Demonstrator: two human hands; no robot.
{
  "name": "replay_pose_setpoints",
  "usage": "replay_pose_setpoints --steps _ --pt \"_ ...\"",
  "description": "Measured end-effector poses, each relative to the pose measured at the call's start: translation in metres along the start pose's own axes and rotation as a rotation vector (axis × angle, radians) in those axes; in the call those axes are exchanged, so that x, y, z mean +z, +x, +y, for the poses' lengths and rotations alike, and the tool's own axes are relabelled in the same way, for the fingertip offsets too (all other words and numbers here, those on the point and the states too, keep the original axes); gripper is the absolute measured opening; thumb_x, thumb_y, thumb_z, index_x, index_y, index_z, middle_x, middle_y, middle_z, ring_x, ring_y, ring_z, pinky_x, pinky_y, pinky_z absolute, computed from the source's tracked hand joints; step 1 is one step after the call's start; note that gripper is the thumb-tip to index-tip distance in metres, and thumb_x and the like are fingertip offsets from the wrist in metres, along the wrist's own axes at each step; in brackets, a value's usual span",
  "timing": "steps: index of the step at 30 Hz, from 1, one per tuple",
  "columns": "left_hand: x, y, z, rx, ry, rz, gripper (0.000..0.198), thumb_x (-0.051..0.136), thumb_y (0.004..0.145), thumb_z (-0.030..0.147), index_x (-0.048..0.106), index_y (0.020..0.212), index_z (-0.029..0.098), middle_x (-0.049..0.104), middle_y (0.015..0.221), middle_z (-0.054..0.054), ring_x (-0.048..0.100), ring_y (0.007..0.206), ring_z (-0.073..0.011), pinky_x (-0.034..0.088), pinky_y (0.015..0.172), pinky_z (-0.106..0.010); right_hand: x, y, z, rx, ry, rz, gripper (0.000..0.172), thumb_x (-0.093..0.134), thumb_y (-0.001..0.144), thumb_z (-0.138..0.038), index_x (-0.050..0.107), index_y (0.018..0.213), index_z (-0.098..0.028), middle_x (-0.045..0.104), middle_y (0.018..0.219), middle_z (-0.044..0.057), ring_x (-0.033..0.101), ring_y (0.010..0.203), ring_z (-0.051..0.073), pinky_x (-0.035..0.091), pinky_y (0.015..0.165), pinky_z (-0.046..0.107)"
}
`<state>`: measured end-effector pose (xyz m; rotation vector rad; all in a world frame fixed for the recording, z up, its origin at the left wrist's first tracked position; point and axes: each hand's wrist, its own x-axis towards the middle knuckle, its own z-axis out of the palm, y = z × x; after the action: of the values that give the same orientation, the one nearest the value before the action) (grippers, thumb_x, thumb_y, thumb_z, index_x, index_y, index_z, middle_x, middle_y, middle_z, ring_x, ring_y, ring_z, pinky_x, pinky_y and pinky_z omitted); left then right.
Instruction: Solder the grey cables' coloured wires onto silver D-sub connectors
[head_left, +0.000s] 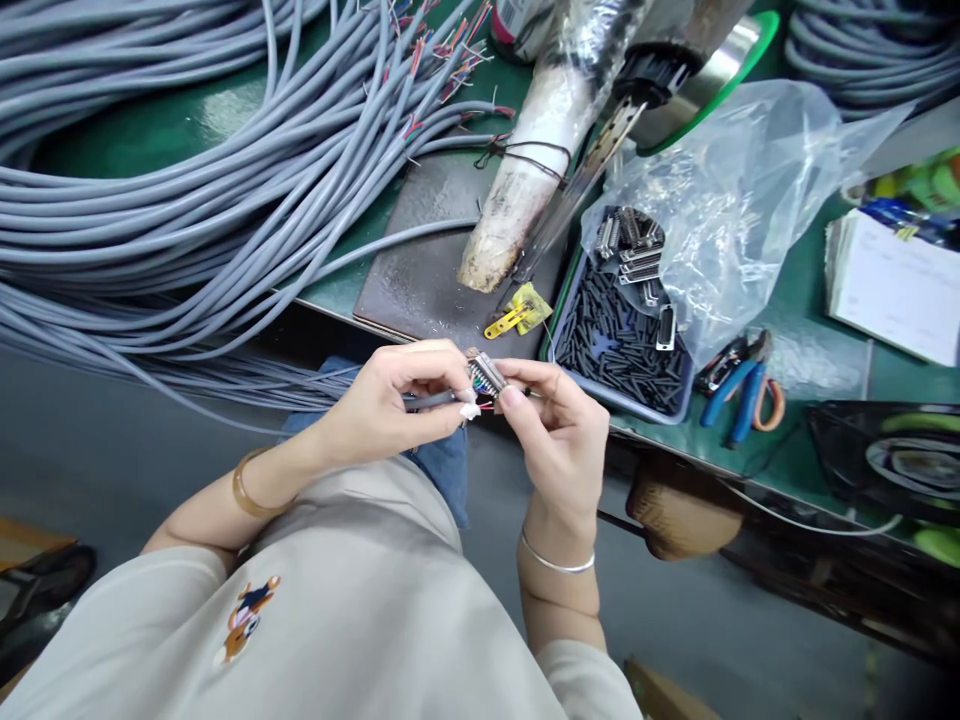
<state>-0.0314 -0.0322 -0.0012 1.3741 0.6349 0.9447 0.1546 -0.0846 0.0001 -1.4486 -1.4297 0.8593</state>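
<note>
"What are the hands holding?"

"The right hand [559, 420] pinches a D-sub connector [489, 373] at the clock's centre. The left hand [409, 395] grips the grey cable [431, 401] just to its nine o'clock side, fingertips drawn close."

"What could go wrong?"

"A twist or tug on the cable could strain the thin coloured wires [478, 380] at the connector. They're right by the front edge of the bench [810, 350], so a slack pinch might drop everything."

"Any brands or writing?"

"None I can read. The labelled container [517, 22] at twelve is too blurred; marks on the paper pad [892, 290] at three are too faint."
</note>
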Motion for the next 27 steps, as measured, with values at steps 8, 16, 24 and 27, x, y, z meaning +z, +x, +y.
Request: replay_pose_setpoints --steps 8,16,24,27 --pt "0.003 0.005 -0.009 -0.26 -0.222 0.179 0.027 0.085 0.072 0.028 0.062 0.072 0.015 0.067 0.07 0.0 0.055 0.048 -0.0044 0.044 0.044 -0.015 0.004 0.002 0.01 -0.412 -0.328 0.371 0.026 0.058 0.1 -0.038 0.078 0.106 -0.022 0.048 0.055 -0.006 0.038 0.044 0.007 0.032 0.044 0.023" --pt "0.0 0.016 -0.019 -0.292 -0.258 0.26 0.027 0.085 0.069 0.024 0.06 0.07 0.015 0.065 0.064 0.002 0.049 0.042 -0.0019 0.038 0.039 -0.013 0.004 -0.005 0.018 -0.527 -0.229 0.471 0.031 0.063 0.096 -0.016 0.063 0.125 -0.029 0.079 0.092 -0.002 0.077 0.069 0.016 0.062 0.054 0.026" --pt "0.003 0.022 -0.018 -0.305 -0.216 0.204 0.031 0.087 0.071 0.03 0.061 0.073 0.015 0.061 0.06 0.003 0.049 0.044 -0.0026 0.039 0.041 -0.013 0.011 0.009 0.024 -0.516 -0.427 0.283 0.013 0.07 0.093 -0.014 0.066 0.101 -0.024 0.081 0.105 0.003 0.079 0.096 0.019 0.064 0.079 0.03" --pt "0.005 0.023 -0.016 -0.311 -0.198 0.201 0.03 0.087 0.071 0.03 0.061 0.073 0.014 0.063 0.064 0.002 0.05 0.046 -0.0027 0.04 0.043 -0.013 0.011 0.009 0.025 -0.496 -0.335 0.363 0.014 0.071 0.091 -0.013 0.069 0.098 -0.024 0.079 0.091 -0.001 0.076 0.074 0.014 0.059 0.062 0.023"
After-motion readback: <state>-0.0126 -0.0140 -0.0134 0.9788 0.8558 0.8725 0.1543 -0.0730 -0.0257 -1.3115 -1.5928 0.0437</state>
